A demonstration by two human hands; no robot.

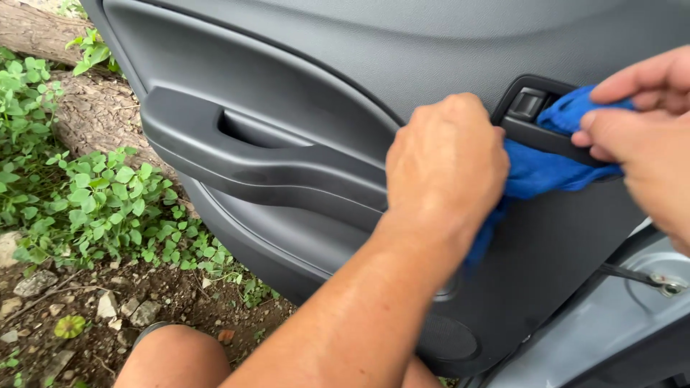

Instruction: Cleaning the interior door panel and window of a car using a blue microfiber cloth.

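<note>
One blue cloth (535,169) here, bright and soft-looking, all bunched up and creased against the switch recess (535,108) of a dark grey car door panel (302,86), with a tail hanging down behind the left wrist. Two hands on it: left hand (445,162) is curled into a loose fist pressing one end to the panel, right hand (640,136) has its fingers (611,129) close together pinching the other end. Also one armrest pull (251,140), and green weeds (93,194) on the dirt beside it.
</note>
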